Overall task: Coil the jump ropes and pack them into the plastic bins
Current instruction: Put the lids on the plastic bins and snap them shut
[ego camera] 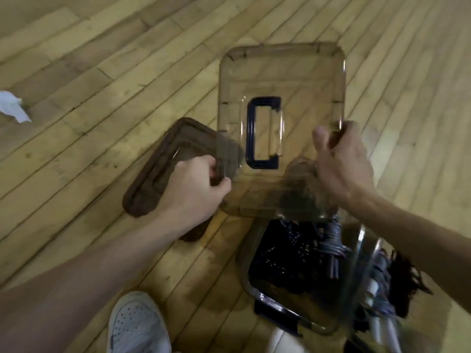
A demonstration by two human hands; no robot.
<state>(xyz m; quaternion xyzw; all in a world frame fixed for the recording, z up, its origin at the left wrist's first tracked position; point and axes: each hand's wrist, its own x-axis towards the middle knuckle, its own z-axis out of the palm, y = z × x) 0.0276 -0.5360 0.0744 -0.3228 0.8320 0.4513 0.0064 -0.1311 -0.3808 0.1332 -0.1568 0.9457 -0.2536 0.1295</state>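
We see the jump ropes (285,253) lying packed in an open clear plastic bin (276,300) that stands on the wooden floor (102,59) at the lower right. Most of what fills it is a dark, tangled-looking mass. Against its right wall sits a tighter grey-purple coil (334,240) wound round itself. More dark cord and some pale, tube-like pieces (382,289) show just to the right of that wall. They are too blurred for us to tell whether they lie in the same bin or beside it.

Above the far end of the bin we find a clear lid (280,80) with a dark blue handle (257,133) set in its middle. It is held off the floor, its near edge overlapping the bin's far rim. The left hand (196,187) has its fingers curled round the lid's left near edge, pinching it against the thumb. The right hand (341,164) grips the right edge, its thumb lying on top and its fingers wrapped over the rim.

Beneath the left hand a second, brown-tinted lid (150,174) lies flat on the floor, turned at an angle. It is partly covered by the wrist and by the clear lid's corner. A white shoe (135,324) rests on the boards at the bottom, left of the bin. Well apart, at the left edge, we note a crumpled white scrap (12,105).
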